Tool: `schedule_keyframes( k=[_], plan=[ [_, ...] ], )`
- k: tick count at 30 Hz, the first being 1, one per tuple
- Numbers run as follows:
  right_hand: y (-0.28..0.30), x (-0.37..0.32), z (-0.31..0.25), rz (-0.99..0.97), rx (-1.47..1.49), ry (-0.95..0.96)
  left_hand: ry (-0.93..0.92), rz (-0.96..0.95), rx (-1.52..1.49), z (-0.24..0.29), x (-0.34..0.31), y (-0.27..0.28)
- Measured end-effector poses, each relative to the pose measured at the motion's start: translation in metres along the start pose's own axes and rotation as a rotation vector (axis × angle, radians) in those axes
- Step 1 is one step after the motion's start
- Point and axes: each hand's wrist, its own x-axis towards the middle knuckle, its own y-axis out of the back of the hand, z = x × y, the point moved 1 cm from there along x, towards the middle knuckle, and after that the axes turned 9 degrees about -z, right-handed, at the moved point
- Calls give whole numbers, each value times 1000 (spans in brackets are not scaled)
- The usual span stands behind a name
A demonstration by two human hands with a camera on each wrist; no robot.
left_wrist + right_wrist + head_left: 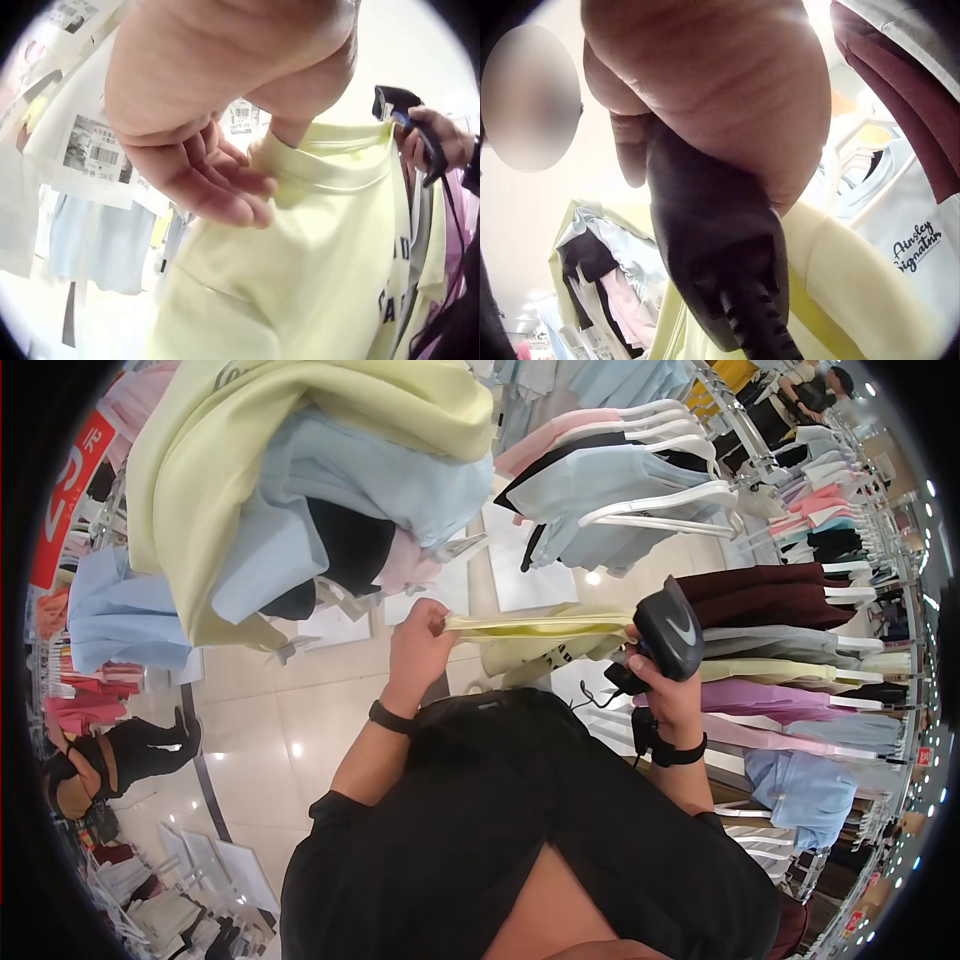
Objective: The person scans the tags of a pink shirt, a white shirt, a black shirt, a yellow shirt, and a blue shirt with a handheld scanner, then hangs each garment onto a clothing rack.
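Note:
A pale yellow garment (520, 650) with dark lettering hangs between both hands, its wide banded opening stretched across. At one end of that band, my left hand (418, 645) pinches the edge; in the left wrist view the thumb goes inside the opening and the fingers (225, 180) lie outside. My right hand (668, 685) grips a black handheld barcode scanner (670, 635), its fingers right at the other end of the band. A cable runs down from the scanner handle (712, 225) in the right wrist view.
Yellow and light blue clothes (340, 470) hang close ahead on the left. Racks of garments on white hangers (660, 510) stand ahead and to the right, including maroon tops (760, 595). Paper tags with barcodes (97, 150) hang beside the left hand. Another person (120, 760) is at far left.

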Motion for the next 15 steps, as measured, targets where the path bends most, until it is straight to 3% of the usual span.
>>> schedule_keyframes(
  k=[2, 5, 9, 13, 15],
  plan=[
    [1, 2, 2, 7, -13, -29, -50, -8, -279, -3, 4, -5],
    [5, 5, 11, 6, -27, -36, -96, -22, -433, 10, 0, -9],
    [12, 15, 10, 29, -147, -169, -114, 22, -547, 24, -4, -16],
    [16, 21, -4, -145, -244, -219, -175, -5, -539, 41, -1, -25],
    [23, 21, 0, -134, -247, -227, -243, -45, -503, 44, 5, -32]
  ],
)
